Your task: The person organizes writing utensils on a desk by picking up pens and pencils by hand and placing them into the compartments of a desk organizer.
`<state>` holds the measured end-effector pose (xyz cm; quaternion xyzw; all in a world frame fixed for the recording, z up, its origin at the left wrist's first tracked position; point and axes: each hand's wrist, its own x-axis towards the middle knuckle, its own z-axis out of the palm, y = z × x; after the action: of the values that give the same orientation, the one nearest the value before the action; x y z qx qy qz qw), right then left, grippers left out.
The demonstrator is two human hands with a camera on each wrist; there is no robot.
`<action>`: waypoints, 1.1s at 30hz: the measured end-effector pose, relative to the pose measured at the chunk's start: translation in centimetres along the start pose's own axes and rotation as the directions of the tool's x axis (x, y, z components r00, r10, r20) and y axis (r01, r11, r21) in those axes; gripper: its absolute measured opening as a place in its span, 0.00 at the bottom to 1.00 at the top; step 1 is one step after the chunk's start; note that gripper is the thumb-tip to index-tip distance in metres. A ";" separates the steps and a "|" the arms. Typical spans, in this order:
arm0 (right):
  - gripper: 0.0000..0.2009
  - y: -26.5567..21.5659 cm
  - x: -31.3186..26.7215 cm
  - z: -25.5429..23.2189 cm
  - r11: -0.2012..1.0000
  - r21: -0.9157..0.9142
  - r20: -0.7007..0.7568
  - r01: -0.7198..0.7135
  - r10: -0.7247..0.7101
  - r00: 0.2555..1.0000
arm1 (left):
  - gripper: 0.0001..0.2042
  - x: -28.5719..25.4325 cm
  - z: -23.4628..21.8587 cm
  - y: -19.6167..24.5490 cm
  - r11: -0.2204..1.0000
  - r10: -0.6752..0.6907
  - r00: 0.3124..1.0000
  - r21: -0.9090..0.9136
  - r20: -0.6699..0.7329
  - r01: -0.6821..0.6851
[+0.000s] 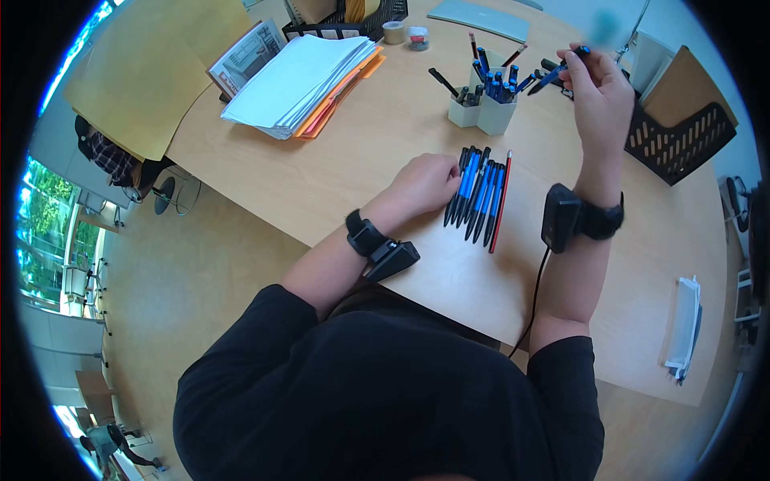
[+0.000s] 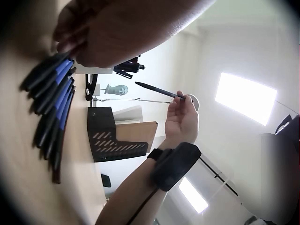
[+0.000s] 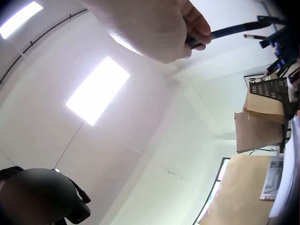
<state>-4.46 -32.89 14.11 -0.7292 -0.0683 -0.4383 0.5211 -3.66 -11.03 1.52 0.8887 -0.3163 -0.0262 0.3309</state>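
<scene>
High over the right side of the table, my right hand [image 1: 603, 100] pinches a blue-and-black pen [image 3: 234, 31] near one end. The pen's other end points toward the hexagonal pen holder [image 1: 497, 117], which is full of pens and pencils. My left hand [image 1: 429, 183] rests on the table with its fingers loosely curled, fingertips right at the nearest pens of a row. That row of blue-and-black pens [image 1: 479, 192] lies side by side, with a red pencil [image 1: 501, 204] along its right edge. In the left wrist view the left fingers [image 2: 70, 40] overlap the pens' far ends.
A stack of paper [image 1: 301, 84] on orange folders lies at the back left. Behind the holder is a laptop [image 1: 479, 20]. A black mesh file rack [image 1: 682, 148] stands at the right, and a clear-and-white packet [image 1: 683, 329] lies near the right edge. Small tubs [image 1: 418, 38] sit at the back.
</scene>
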 end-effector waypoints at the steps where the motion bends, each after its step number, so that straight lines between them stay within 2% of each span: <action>1: 0.11 1.5 0.2 0.4 1.000 -0.008 -0.014 0.009 -0.009 1.000 | 0.10 0.0 0.2 0.2 0.995 -0.071 0.997 0.071 0.041 0.068; 2: 0.11 2.7 0.3 0.8 1.000 -0.008 -0.016 0.006 -0.006 1.000 | 0.11 0.0 0.3 0.4 0.981 -0.143 0.987 0.144 0.075 0.131; 4: 0.13 4.9 0.2 1.7 0.989 -0.140 0.010 -0.046 0.048 0.999 | 0.11 0.1 -0.2 1.1 0.969 -0.183 0.978 0.187 0.101 0.162; 6: 0.14 6.5 -0.4 2.5 0.988 -0.144 0.030 -0.052 0.057 0.998 | 0.11 0.2 -0.7 1.5 0.954 -0.221 0.968 0.231 0.120 0.189; 7: 0.15 7.0 -0.7 2.8 0.935 -0.352 0.131 0.045 0.002 0.991 | 0.11 0.2 -0.9 1.6 0.925 -0.259 0.954 0.322 0.149 0.201; 8: 0.15 7.4 -0.9 2.9 0.832 -0.532 0.239 0.156 -0.029 0.971 | 0.10 0.2 -1.1 1.6 0.888 -0.299 0.938 0.412 0.174 0.207; 9: 0.16 7.7 -1.2 2.9 0.840 -0.525 0.340 0.140 0.055 0.939 | 0.10 0.1 -1.2 1.5 0.887 -0.298 0.939 0.413 0.175 0.205; 12: 0.17 7.4 -1.3 3.1 0.843 -0.514 0.340 0.155 0.034 0.940 | 0.09 -0.3 -1.7 1.0 0.884 -0.285 0.949 0.420 0.135 0.205; 13: 0.17 6.7 -1.2 3.1 0.843 -0.515 0.338 0.156 0.033 0.941 | 0.09 -0.3 -2.0 0.9 0.908 -0.264 0.960 0.359 0.088 0.217; 15: 0.17 4.4 -0.8 2.5 0.902 -0.403 0.233 0.153 -0.061 0.971 | 0.10 -0.5 -2.5 1.0 0.929 -0.245 0.968 0.294 0.043 0.223; 16: 0.17 3.7 -0.7 2.1 0.902 -0.404 0.234 0.153 -0.059 0.970 | 0.09 -0.7 -2.6 1.2 0.986 -0.129 0.989 0.102 -0.070 0.135; 17: 0.18 3.1 -0.6 1.9 0.961 -0.270 0.302 0.051 0.035 0.953 | 0.09 -1.0 -2.8 1.5 0.996 -0.035 0.979 -0.082 -0.203 0.018; 18: 0.20 2.4 -0.5 1.6 0.988 -0.137 0.381 -0.067 0.115 0.917 | 0.09 -1.2 -3.1 2.1 0.996 -0.039 0.979 -0.083 -0.202 0.022; 19: 0.20 1.0 -0.7 1.2 0.988 -0.137 0.384 -0.069 0.117 0.916 | 0.09 -1.3 -3.6 3.1 0.981 -0.015 0.963 -0.192 -0.268 -0.038; 20: 0.19 -0.7 -1.2 1.0 0.988 -0.037 0.548 -0.150 0.146 0.823 | 0.10 -1.3 -3.9 3.9 0.950 0.001 0.942 -0.293 -0.335 -0.105; 21: 0.19 -1.7 -1.6 1.0 0.968 0.046 0.696 -0.246 0.146 0.703 | 0.10 -1.4 -4.2 4.5 0.950 -0.001 0.942 -0.295 -0.335 -0.104; 22: 0.19 -1.9 -1.7 1.2 0.968 0.044 0.697 -0.246 0.147 0.702 | 0.09 -1.4 -4.5 5.1 0.924 0.006 0.945 -0.359 -0.328 -0.130; 24: 0.16 -2.3 -1.8 1.5 0.936 0.192 0.754 -0.295 0.052 0.655 | 0.09 -1.0 -4.2 5.5 0.893 0.014 0.946 -0.421 -0.324 -0.158; 25: 0.16 -2.3 -1.7 1.5 0.937 0.191 0.755 -0.294 0.051 0.654 | 0.09 -0.6 -3.7 5.4 0.882 0.026 0.922 -0.426 -0.387 -0.204; 26: 0.15 -2.4 -1.7 1.6 0.951 0.193 0.652 -0.240 0.059 0.756 | 0.09 -0.3 -3.3 5.1 0.869 0.037 0.893 -0.428 -0.448 -0.250; 27: 0.14 -2.4 -1.6 1.6 0.965 0.187 0.535 -0.185 0.058 0.843 | 0.09 -0.1 -2.9 4.5 0.868 0.038 0.893 -0.427 -0.449 -0.252; 28: 0.14 -2.3 -1.5 1.5 0.965 0.187 0.535 -0.183 0.056 0.843 | 0.10 0.1 -2.3 3.7 0.928 0.046 0.912 -0.320 -0.408 -0.190; 29: 0.13 -2.0 -1.3 1.4 0.995 0.085 0.320 -0.043 0.014 0.947 | 0.10 0.3 -1.6 2.9 0.970 0.047 0.929 -0.204 -0.366 -0.129; 30: 0.13 -1.6 -1.0 1.2 0.996 -0.048 0.094 0.070 -0.065 0.993 | 0.10 0.5 -0.9 1.9 0.970 0.049 0.928 -0.203 -0.368 -0.131; 31: 0.13 -0.6 -0.7 1.0 0.988 -0.085 0.051 0.133 -0.128 0.990 | 0.10 0.7 -0.1 0.8 0.988 0.042 0.976 -0.137 -0.215 -0.073; 32: 0.13 0.5 -0.4 1.0 0.987 -0.086 0.050 0.132 -0.128 0.991 | 0.10 0.7 0.3 0.4 0.998 0.022 0.998 -0.061 -0.056 -0.025; 33: 0.13 1.6 -0.2 1.0 0.981 -0.143 0.018 0.129 -0.127 0.992 | 0.10 0.8 0.8 0.0 0.998 0.024 0.998 -0.061 -0.054 -0.027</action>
<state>-3.15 -32.67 12.78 -0.7610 -0.0856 -0.4714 0.4374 -3.22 -11.96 1.03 0.8744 -0.3178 -0.0082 0.3665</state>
